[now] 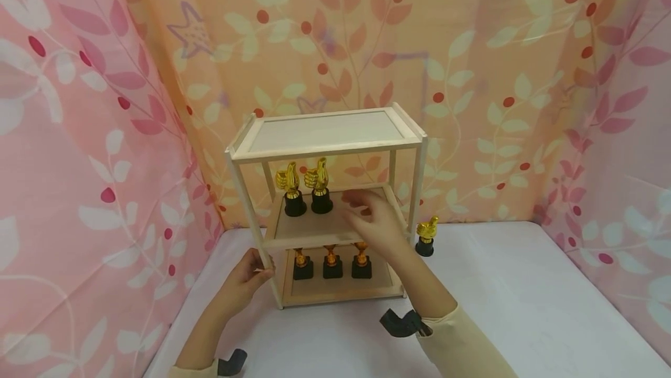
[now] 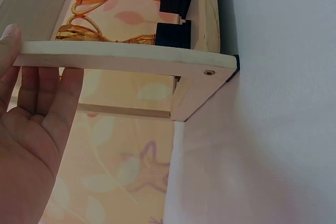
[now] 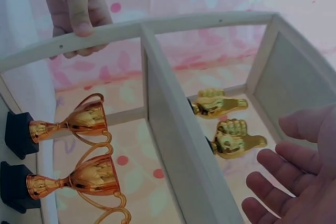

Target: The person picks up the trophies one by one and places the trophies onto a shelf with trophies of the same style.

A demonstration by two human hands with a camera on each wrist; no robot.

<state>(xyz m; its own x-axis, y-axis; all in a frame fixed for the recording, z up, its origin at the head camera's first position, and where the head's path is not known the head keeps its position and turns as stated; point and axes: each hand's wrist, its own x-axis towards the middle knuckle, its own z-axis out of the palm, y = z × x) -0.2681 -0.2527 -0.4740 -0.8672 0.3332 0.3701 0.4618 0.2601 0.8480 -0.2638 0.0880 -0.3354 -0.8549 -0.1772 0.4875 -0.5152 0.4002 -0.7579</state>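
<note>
A pale wooden three-tier shelf stands on the white surface. My left hand grips its front left post low down, thumb on one side and fingers on the other. Over the middle tier, my right hand reaches in with relaxed, parted fingers and nothing in them. Just left of it stand two gold thumbs-up trophies on black round bases, side by side and upright. Three orange-gold cup trophies on black square bases line the bottom tier; the middle tier's edge partly hides their tops.
Another gold thumbs-up trophy stands on the white tabletop, right of the shelf. Patterned cloth hangs behind and along both sides. The shelf's top board lies above the right hand.
</note>
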